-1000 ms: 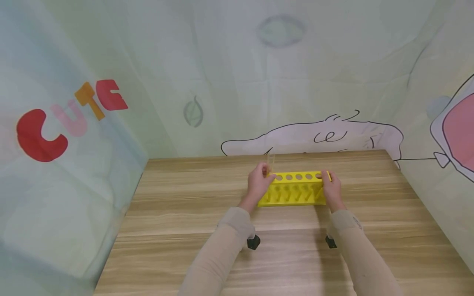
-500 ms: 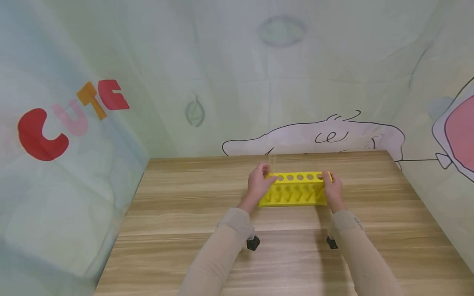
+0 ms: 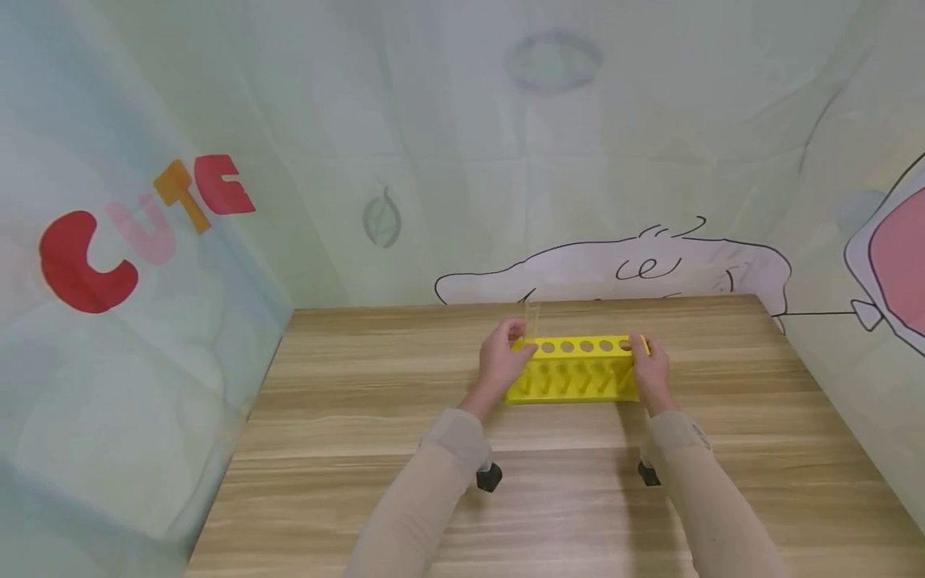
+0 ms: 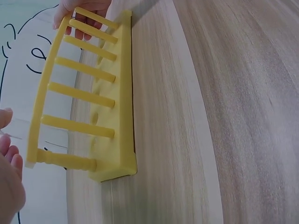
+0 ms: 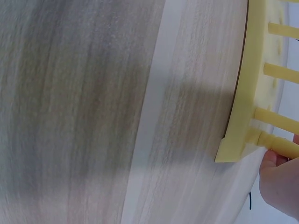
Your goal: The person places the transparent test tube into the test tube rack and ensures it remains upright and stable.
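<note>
Steady Hands on a Yellow Rack

Now, near the worktop's far edge, my left hand (image 3: 503, 360) pinches a clear tube (image 3: 531, 318) (fragile, slippery, I judge) over the light, stiff yellow rack (image 3: 574, 371); my right hand (image 3: 649, 368) grips its end.

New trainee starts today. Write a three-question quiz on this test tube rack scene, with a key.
1. True or false: the yellow rack lies flat on its side on the wooden table.
2. Which hand pinches the clear test tube: A left hand, B right hand?
3. Which end of the rack does the right hand hold?

Key: 1 false, it stands upright. 2 A. 3 Its right end.
</note>
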A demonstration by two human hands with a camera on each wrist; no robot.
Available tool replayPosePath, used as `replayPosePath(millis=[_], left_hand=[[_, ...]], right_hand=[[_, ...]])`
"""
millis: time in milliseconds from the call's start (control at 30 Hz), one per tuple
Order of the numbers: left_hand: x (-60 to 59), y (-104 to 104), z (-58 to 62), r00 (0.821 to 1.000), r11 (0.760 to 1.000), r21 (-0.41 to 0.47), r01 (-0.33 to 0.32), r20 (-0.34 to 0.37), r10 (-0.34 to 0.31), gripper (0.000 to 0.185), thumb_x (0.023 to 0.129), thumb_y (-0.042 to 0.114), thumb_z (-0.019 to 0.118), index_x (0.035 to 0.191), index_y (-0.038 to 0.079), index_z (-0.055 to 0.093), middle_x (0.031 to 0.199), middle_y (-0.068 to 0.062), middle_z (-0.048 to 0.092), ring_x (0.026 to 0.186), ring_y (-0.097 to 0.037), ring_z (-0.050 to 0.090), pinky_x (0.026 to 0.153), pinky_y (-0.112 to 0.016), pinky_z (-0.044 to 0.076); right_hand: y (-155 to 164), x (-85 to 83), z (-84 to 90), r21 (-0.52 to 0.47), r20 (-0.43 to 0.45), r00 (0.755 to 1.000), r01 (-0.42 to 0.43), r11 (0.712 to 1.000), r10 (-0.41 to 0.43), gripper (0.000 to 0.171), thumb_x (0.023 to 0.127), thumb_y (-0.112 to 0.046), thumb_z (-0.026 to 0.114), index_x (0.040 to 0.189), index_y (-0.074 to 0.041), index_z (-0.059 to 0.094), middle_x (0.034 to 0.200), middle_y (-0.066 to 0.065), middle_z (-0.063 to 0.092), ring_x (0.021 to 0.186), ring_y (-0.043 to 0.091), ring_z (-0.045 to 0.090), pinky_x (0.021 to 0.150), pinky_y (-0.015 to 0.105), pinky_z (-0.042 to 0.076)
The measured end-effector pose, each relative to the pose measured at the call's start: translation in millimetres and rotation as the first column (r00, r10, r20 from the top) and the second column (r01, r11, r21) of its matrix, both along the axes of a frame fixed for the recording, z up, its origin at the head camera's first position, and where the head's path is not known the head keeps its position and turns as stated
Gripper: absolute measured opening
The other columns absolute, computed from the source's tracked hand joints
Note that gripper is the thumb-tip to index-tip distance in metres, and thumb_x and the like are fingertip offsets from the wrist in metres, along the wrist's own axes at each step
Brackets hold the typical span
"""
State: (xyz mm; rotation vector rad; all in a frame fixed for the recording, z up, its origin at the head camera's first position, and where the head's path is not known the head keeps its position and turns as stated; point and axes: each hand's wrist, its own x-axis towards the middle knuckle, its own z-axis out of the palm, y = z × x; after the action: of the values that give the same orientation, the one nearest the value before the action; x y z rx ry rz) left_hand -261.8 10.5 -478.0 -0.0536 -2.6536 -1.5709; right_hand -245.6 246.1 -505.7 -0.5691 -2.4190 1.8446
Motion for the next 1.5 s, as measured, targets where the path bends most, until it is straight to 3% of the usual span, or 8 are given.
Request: replayPosePath(millis=[400,700,833,933,1100,1333,1400,1500], left_hand=[[-0.3,-7.0,-4.3,0.999,1.0,0.008,-0.03,0.015,0.03,0.043,0.074,0.023,0.071,0.111,0.014,0.052,0.109,0.0,0.058,0.102,-0.014,0.053,0.09,-0.027,0.046],[1.5,-11.7,-4.7,0.999,0.999,0.025,-0.038,0.03,0.038,0.044,0.075,0.02,0.07,0.114,0.013,0.051,0.111,-0.002,0.058,0.102,-0.015,0.053,0.091,-0.028,0.045],[2.6,-13.8,-5.0,0.999,0.999,0.032,-0.035,0.037,0.034,0.045,0.075,0.021,0.07,0.115,0.014,0.051,0.112,-0.003,0.057,0.102,-0.015,0.053,0.092,-0.029,0.045],[3.4,-16.8,-6.9,0.998,0.999,0.022,-0.045,0.039,0.044,0.045,0.075,0.021,0.07,0.115,0.015,0.051,0.11,-0.001,0.058,0.101,-0.014,0.053,0.091,-0.028,0.045],[4.0,-24.2,-12.1,0.999,0.999,0.023,-0.034,0.005,0.034,0.04,0.077,0.018,0.068,0.113,0.01,0.052,0.108,-0.003,0.058,0.098,-0.016,0.054,0.088,-0.029,0.046],[5.1,-31.9,-17.0,0.999,0.998,0.053,-0.016,-0.032,0.018,0.035,0.08,0.015,0.063,0.111,0.005,0.052,0.104,-0.004,0.059,0.095,-0.017,0.055,0.085,-0.03,0.048],[6.2,-33.9,-17.1,0.999,0.999,0.048,-0.023,-0.027,0.024,0.034,0.081,0.016,0.062,0.111,0.006,0.052,0.104,-0.004,0.059,0.095,-0.017,0.055,0.085,-0.03,0.047],[7.8,-37.2,-17.8,0.999,0.999,0.043,-0.029,-0.028,0.03,0.033,0.081,0.016,0.061,0.111,0.005,0.052,0.104,-0.004,0.059,0.094,-0.017,0.055,0.085,-0.031,0.047]], right_hand=[[2.7,-3.5,0.8,-0.003,0.028,1.0,0.012,1.0,-0.012,0.056,0.092,-0.046,0.029,0.124,-0.002,0.04,0.126,0.016,0.044,0.119,0.025,0.033,0.104,0.037,0.026],[4.2,-6.3,0.6,-0.005,0.02,1.0,0.023,1.0,-0.023,0.049,0.093,-0.04,0.034,0.122,-0.001,0.041,0.104,0.004,0.053,0.095,0.011,0.042,0.084,0.021,0.037],[6.2,-5.5,4.7,-0.069,0.036,0.999,-0.006,0.998,0.008,0.059,0.091,-0.045,0.034,0.129,-0.001,0.033,0.12,0.012,0.048,0.11,0.018,0.041,0.097,0.031,0.036],[10.5,-4.9,7.4,-0.125,0.06,0.998,-0.025,0.992,0.033,0.067,0.089,-0.05,0.032,0.136,-0.002,0.024,0.137,0.02,0.031,0.123,0.03,0.034,0.105,0.039,0.03],[17.2,-2.4,10.6,-0.182,0.077,0.997,0.001,0.983,0.013,0.071,0.088,-0.053,0.031,0.139,-0.004,0.019,0.144,0.019,0.019,0.122,0.038,0.035,0.105,0.041,0.029],[20.3,2.0,12.1,-0.203,0.068,0.997,0.033,0.979,-0.019,0.071,0.088,-0.054,0.032,0.136,-0.002,0.026,0.138,0.017,0.029,0.117,0.029,0.04,0.103,0.04,0.034],[20.9,3.0,12.0,-0.211,0.059,0.998,0.05,0.976,-0.038,0.071,0.087,-0.054,0.034,0.135,-0.002,0.028,0.135,0.017,0.032,0.107,0.021,0.047,0.102,0.04,0.034],[22.5,5.5,11.6,-0.204,0.052,0.997,0.073,0.976,-0.064,0.067,0.088,-0.051,0.036,0.133,-0.001,0.031,0.114,0.009,0.048,0.09,0.01,0.053,0.098,0.036,0.039]])
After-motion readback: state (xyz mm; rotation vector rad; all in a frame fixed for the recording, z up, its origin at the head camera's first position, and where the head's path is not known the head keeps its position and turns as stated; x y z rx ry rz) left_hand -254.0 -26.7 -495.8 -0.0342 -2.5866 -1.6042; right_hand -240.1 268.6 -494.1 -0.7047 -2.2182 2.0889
